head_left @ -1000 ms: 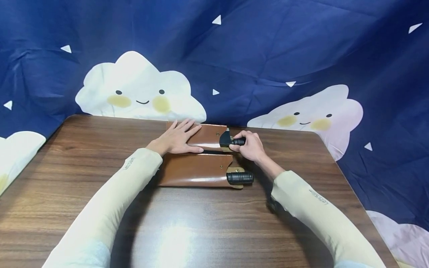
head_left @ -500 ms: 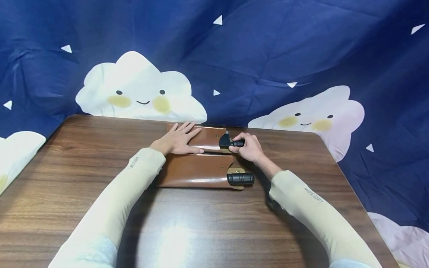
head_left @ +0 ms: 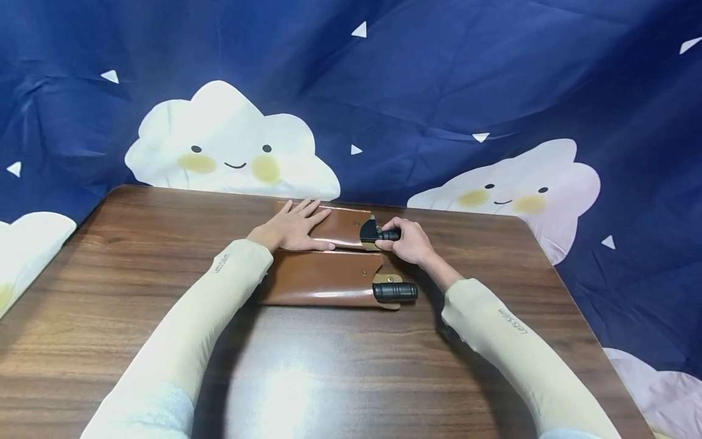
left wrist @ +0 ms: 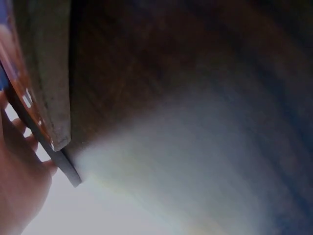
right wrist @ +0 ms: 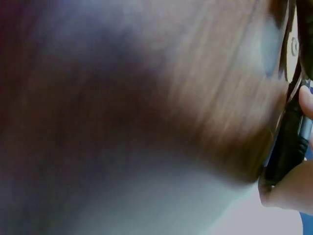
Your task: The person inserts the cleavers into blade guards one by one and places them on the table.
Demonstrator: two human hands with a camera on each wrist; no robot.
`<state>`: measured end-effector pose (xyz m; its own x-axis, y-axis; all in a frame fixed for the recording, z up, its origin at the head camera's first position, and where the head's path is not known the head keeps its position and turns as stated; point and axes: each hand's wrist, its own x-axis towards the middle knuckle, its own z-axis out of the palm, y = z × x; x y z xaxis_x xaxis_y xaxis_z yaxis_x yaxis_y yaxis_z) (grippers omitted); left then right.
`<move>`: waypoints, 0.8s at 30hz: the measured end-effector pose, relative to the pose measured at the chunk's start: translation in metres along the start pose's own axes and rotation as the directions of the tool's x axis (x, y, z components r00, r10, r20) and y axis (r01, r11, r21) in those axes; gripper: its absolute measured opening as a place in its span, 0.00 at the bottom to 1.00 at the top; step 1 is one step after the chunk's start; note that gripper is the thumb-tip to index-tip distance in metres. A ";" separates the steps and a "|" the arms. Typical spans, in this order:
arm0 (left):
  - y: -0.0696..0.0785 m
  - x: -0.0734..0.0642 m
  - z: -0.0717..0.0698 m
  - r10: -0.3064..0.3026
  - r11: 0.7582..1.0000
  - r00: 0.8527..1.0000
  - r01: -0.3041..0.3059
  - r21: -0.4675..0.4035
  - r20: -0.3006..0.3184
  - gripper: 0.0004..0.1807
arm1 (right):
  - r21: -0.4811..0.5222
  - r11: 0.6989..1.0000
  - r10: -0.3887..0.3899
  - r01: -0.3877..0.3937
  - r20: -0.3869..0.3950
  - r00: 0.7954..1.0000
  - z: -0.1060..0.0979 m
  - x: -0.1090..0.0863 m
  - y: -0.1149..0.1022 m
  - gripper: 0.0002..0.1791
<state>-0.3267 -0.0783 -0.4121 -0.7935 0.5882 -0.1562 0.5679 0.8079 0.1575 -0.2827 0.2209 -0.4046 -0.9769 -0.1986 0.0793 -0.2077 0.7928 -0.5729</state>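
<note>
Two brown leather sheaths lie side by side on the table, their mouths to the right. On the far sheath (head_left: pixel 342 228) rests my left hand (head_left: pixel 293 228), palm down with fingers spread. My right hand (head_left: pixel 408 239) pinches the black handle (head_left: pixel 390 234) that sticks out of this sheath; a dark, wider part of the same tool shows at the mouth. The near sheath (head_left: pixel 323 280) holds another tool with a ribbed black handle (head_left: pixel 397 292), which neither hand grips. In the right wrist view, thumb and fingers hold the black handle (right wrist: pixel 286 147). Both tools' inner parts are hidden.
The sheaths lie near the far edge of a wood-grain table (head_left: pixel 340 372). Behind it hangs a blue cloth (head_left: pixel 384 79) printed with white clouds and triangles. A bright reflection shows on the tabletop nearer me.
The far sheath has come slightly nearer, narrowing the dark gap between the two sheaths. My left forearm has shifted a little right. Both hands keep their places on the far sheath and handle.
</note>
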 end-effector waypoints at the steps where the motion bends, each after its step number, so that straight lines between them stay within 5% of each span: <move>1: 0.000 0.000 0.000 0.000 1.000 1.000 0.000 -0.003 -0.001 0.56 | -0.015 1.000 -0.006 0.006 0.007 1.000 0.000 0.000 0.000 0.18; 20: 0.005 -0.005 -0.006 -0.010 0.999 1.000 0.011 -0.036 0.011 0.55 | -0.119 0.991 -0.059 0.067 0.073 0.996 -0.007 -0.002 0.004 0.24; 24: 0.003 -0.013 -0.009 -0.024 0.997 0.999 0.021 -0.076 -0.047 0.53 | -0.082 0.992 -0.089 0.094 0.060 0.994 -0.015 -0.003 0.002 0.23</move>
<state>-0.3171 -0.0840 -0.4008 -0.8165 0.5659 -0.1141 0.5330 0.8149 0.2278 -0.2813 0.2315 -0.3940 -0.9497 -0.3027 0.0807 -0.3018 0.8151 -0.4944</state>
